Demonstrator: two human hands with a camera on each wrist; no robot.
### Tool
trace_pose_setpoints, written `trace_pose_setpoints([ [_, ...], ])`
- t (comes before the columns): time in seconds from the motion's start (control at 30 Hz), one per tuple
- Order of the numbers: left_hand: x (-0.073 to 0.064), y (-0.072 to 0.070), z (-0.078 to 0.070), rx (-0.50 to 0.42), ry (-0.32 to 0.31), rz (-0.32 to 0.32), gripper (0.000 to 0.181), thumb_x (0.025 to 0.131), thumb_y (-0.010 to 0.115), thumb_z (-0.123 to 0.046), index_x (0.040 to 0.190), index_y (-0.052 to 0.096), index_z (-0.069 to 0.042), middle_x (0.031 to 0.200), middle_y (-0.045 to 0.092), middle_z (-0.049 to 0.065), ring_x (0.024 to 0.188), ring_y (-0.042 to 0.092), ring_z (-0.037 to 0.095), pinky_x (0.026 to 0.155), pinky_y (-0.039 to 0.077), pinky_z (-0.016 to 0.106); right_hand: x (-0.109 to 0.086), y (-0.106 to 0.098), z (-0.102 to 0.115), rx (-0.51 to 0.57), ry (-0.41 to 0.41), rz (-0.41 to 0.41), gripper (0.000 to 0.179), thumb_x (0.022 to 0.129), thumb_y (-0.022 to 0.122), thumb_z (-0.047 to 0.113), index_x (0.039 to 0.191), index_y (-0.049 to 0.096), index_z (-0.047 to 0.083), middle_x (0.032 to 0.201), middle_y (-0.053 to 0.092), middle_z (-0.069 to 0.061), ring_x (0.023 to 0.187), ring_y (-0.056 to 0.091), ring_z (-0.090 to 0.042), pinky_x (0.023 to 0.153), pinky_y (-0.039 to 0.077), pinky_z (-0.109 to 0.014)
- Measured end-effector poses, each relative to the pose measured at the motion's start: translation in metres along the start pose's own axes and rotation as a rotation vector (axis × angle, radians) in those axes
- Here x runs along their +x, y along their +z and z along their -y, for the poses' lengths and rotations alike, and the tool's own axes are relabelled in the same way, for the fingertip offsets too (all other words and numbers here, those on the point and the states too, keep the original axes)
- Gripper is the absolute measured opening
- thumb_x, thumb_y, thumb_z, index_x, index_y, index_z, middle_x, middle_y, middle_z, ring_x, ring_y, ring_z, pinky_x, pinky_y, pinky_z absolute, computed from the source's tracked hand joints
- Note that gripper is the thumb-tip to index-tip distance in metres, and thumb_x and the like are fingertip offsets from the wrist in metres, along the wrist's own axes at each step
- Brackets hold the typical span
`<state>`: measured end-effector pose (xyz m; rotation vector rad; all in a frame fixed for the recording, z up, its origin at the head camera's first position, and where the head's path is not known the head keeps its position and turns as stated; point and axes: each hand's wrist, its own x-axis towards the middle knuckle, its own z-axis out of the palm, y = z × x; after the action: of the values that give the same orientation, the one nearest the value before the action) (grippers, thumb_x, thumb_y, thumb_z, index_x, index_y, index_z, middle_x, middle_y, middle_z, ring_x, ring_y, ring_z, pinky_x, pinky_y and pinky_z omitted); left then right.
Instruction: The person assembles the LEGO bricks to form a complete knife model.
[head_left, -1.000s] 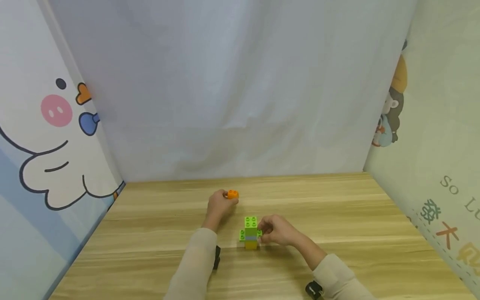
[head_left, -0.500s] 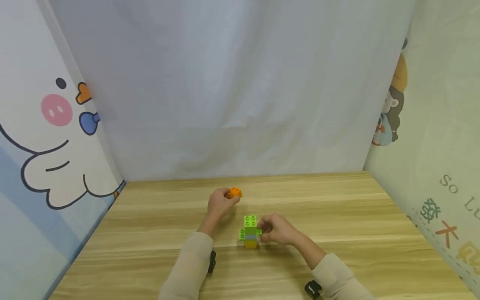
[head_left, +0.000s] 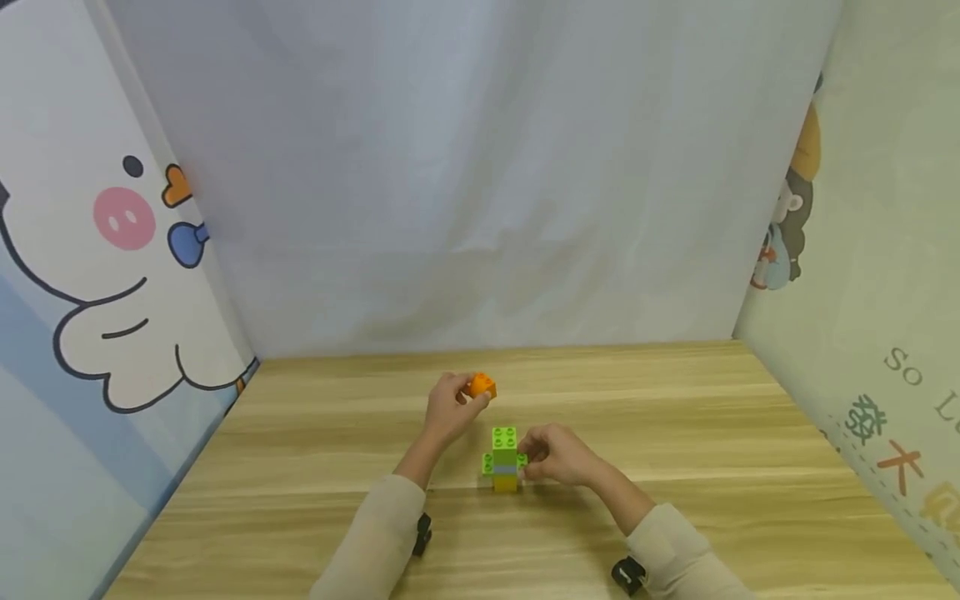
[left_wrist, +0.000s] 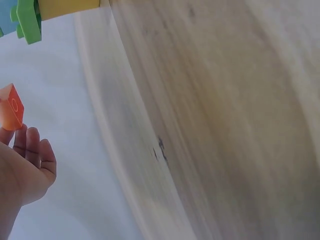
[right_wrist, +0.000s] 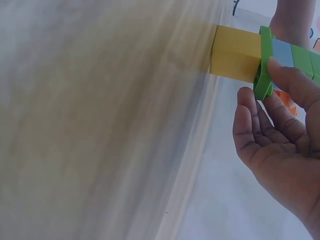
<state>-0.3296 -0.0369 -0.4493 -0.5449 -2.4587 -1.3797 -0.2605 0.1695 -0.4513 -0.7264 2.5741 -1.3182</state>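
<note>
My left hand pinches an orange toy brick above the table, behind a small brick stack. The stack stands upright: a yellow brick at the bottom, a wider green plate sticking out on both sides, a blue brick, then green on top with bare studs. Thumb and fingers of my right hand pinch the right end of the green plate. In the left wrist view the orange brick sits at the fingertips, apart from the stack; part of it is cut off.
The wood-grain table stretches around the stack. A pale curtain hangs along its back edge. Printed panels stand on both sides, a cartoon figure on the left one and lettering on the right one.
My left hand has carried the orange brick a little to the right and turned it. My right hand keeps its hold on the stack. The head view has shifted slightly.
</note>
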Motion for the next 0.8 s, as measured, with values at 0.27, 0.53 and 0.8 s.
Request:
trace_pose_setpoints([
  [0.27, -0.007, 0.001, -0.006, -0.018, 0.043, -0.005, 0.036, 0.082, 0.068, -0.023, 0.109, 0.065, 0.001, 0.088, 0.052, 0.005, 0.075, 0.052, 0.019, 0.063, 0.046, 0.03, -0.003, -0.002, 0.001, 0.0, -0.006, 0.006, 0.029, 0.074, 0.076, 0.005, 0.098, 0.063, -0.005, 0.089, 0.064, -0.007, 0.08, 0.06, -0.02, 0.072, 0.051, -0.032],
  [0.53, -0.01, -0.003, -0.012, -0.085, 0.06, 0.021, 0.027, 0.084, 0.068, -0.021, 0.104, 0.067, -0.003, 0.085, 0.062, 0.001, 0.074, 0.056, 0.015, 0.061, 0.047, 0.029, -0.005, -0.007, 0.009, -0.037, 0.007, 0.014, 0.028, 0.075, 0.076, 0.005, 0.098, 0.063, -0.004, 0.09, 0.064, -0.006, 0.08, 0.059, -0.019, 0.071, 0.05, -0.032],
  [0.8, -0.016, -0.011, -0.017, -0.145, 0.024, 0.053, 0.03, 0.08, 0.073, -0.018, 0.104, 0.067, -0.002, 0.083, 0.063, 0.0, 0.071, 0.056, 0.014, 0.061, 0.049, 0.028, -0.007, -0.007, 0.019, -0.047, 0.014, 0.021, 0.027, 0.075, 0.076, 0.004, 0.097, 0.063, -0.004, 0.089, 0.064, -0.006, 0.08, 0.059, -0.019, 0.072, 0.05, -0.032],
])
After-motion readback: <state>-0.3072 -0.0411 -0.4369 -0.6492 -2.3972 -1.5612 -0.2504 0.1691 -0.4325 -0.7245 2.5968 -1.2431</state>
